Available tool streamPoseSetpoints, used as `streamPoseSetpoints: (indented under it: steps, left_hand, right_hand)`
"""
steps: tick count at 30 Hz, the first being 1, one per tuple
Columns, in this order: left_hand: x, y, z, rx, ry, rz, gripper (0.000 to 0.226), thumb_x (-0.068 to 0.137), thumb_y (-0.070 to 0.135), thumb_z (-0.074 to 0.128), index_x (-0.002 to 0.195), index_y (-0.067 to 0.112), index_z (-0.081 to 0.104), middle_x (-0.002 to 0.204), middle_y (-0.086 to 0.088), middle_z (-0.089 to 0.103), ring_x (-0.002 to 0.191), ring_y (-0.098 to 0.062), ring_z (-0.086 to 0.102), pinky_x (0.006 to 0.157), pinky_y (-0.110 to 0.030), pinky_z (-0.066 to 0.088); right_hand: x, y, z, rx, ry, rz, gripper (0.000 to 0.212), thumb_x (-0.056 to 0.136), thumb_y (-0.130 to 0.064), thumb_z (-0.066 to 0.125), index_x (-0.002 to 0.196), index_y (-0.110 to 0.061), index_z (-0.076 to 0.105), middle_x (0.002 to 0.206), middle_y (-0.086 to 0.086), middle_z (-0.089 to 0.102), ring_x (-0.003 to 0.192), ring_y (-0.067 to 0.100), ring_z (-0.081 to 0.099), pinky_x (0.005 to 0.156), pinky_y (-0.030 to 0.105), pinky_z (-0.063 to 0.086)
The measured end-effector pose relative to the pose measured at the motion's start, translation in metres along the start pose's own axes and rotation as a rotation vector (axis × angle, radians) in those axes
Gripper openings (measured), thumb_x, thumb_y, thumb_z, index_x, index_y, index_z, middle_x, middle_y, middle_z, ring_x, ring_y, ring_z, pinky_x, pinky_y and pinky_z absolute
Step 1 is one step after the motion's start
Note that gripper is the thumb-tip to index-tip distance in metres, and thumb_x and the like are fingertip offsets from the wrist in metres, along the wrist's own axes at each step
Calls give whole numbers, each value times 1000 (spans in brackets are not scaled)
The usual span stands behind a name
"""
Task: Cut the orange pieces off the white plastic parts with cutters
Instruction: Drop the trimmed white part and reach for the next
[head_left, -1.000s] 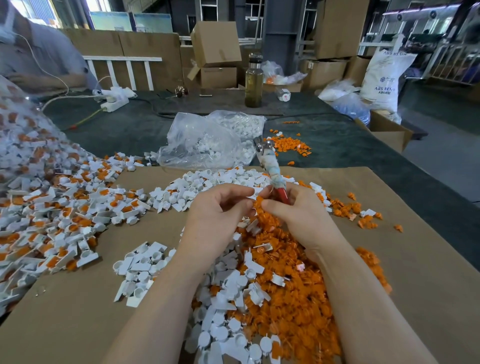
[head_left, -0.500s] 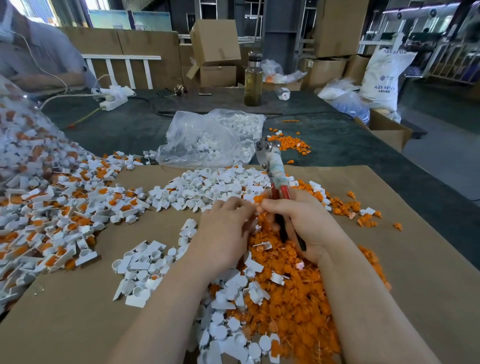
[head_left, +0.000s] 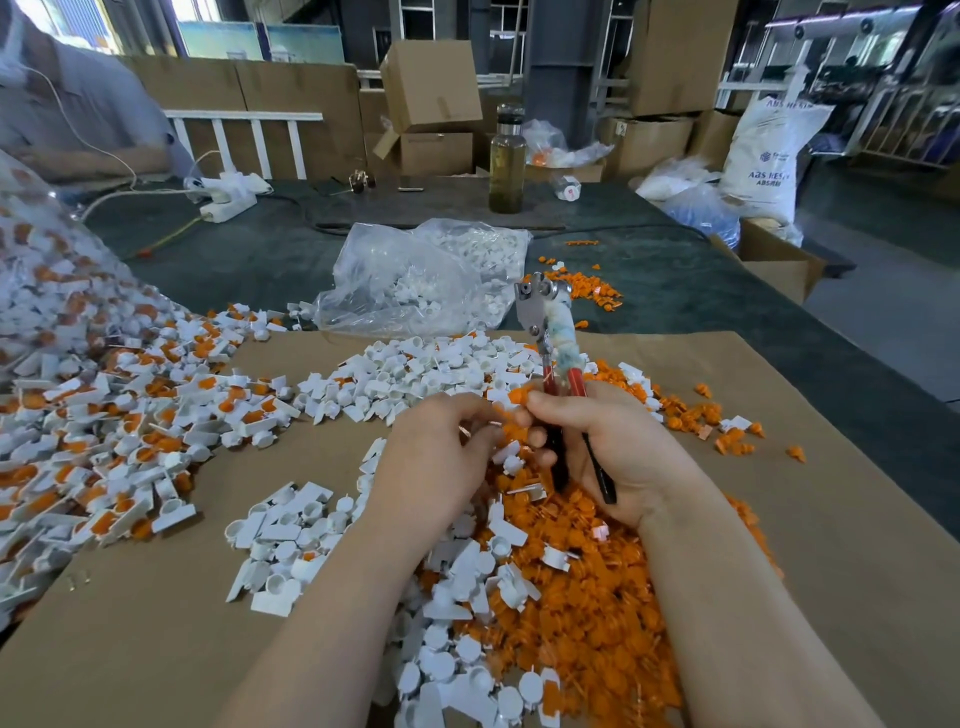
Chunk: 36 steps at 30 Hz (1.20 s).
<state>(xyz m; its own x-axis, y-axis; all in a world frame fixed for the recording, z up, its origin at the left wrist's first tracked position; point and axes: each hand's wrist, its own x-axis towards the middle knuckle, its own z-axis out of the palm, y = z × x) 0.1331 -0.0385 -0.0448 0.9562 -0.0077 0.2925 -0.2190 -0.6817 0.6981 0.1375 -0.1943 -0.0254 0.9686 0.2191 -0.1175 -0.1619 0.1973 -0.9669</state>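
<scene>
My right hand (head_left: 608, 447) grips the red handles of the cutters (head_left: 545, 332), whose metal head points up and away from me. My left hand (head_left: 441, 457) sits just left of it, fingers curled over the heap of cut orange pieces (head_left: 597, 582); whether it pinches a part is hidden. Uncut white parts with orange pieces (head_left: 104, 447) lie heaped at the left. Trimmed white parts (head_left: 291, 540) lie in front of my left arm, and more white parts (head_left: 415, 369) beyond my hands.
Everything rests on brown cardboard (head_left: 779, 519) over a dark table. A clear plastic bag of white parts (head_left: 415, 286) lies behind the cardboard, with a glass bottle (head_left: 506, 161) further back. Another person (head_left: 62, 114) sits at the far left. Boxes and sacks stand behind.
The cutters have tilted more upright, with my right hand shifted along the handles. My left hand dropped from the cutters onto the orange heap.
</scene>
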Motion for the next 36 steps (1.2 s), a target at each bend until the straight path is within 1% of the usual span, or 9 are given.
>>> streamPoseSetpoints:
  steps: [5,8,12,14,17,23,30,33,36]
  left_hand:
    - [2,3,-6,-352,23,-182,21,84,15,75,77,35,73,66,18,69,64,7,61,54,-4,41]
    - [2,2,-9,-484,34,-260,14,84,16,76,81,30,77,75,17,73,71,-2,67,61,-9,48]
    - [3,3,-11,-594,38,-298,7,83,22,78,86,28,79,83,14,75,75,1,68,64,-10,49]
    - [3,4,-13,-607,56,-333,5,83,24,78,85,28,79,83,12,75,68,3,65,64,-14,48]
    - [3,6,-15,-767,27,-422,5,84,23,77,87,23,80,84,-3,77,55,-7,58,58,-19,49]
    - [4,4,-14,-744,49,-483,8,87,28,73,87,22,78,54,8,59,41,-5,47,44,-17,44]
    - [4,7,-12,-875,51,-509,15,85,25,76,88,11,75,55,2,63,48,-11,59,49,-21,50]
    - [3,9,-13,-925,5,-488,13,84,18,75,93,8,74,62,-2,67,56,-17,64,53,-24,54]
    - [2,12,-12,-978,-30,-489,6,82,8,73,89,8,73,73,-6,73,64,-20,67,64,-30,59]
  right_hand:
    - [1,1,2,-307,169,-103,19,94,-15,61,76,-17,68,63,-7,63,56,8,50,58,27,41]
    - [2,1,2,-459,243,-138,21,94,-20,61,74,-18,67,52,-13,58,49,0,49,61,25,40]
    - [3,3,4,-504,258,-178,18,94,-21,61,77,-18,65,50,-12,52,45,0,44,53,20,37]
    - [5,5,5,-509,267,-197,16,94,-22,61,79,-17,65,48,-13,51,44,-1,43,52,18,36]
    - [7,7,6,-519,278,-226,14,95,-23,60,83,-17,64,46,-19,52,44,-4,46,54,17,35]
    - [6,6,5,-498,307,-264,16,96,-24,59,81,-22,64,51,-23,57,47,-9,49,58,20,35]
    - [10,11,5,-556,319,-282,12,96,-27,59,89,-19,65,53,-26,57,50,-9,51,50,11,38]
    - [12,12,7,-581,354,-294,13,96,-27,59,88,-20,66,68,-13,65,56,-6,54,50,10,38]
    - [11,12,9,-576,359,-328,13,95,-25,60,84,-21,64,68,-10,63,56,-3,54,50,8,39]
